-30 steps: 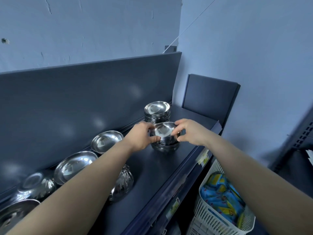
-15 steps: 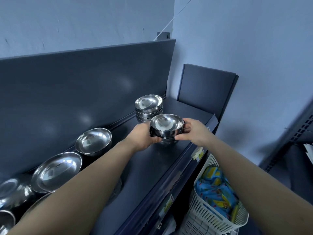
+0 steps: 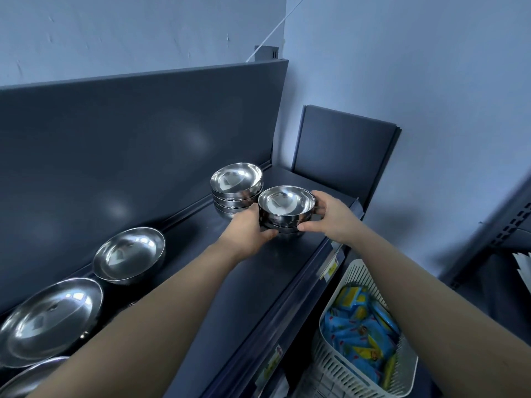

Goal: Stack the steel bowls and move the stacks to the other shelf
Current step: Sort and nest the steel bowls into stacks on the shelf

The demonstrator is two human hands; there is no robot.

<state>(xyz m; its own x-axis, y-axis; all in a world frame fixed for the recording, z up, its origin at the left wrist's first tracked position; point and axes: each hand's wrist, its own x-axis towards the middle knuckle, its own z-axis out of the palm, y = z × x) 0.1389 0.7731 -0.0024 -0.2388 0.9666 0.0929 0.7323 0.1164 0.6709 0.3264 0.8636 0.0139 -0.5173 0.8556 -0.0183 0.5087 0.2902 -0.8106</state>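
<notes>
Held bowl stack (image 3: 286,209) upright, mouths up

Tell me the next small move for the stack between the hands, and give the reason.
Probably lift it straight up. The left hand and right hand grip opposite sides of the small bowl stack, which sits low on the shelf close beside the taller stack, so rising first should avoid knocking it.
</notes>
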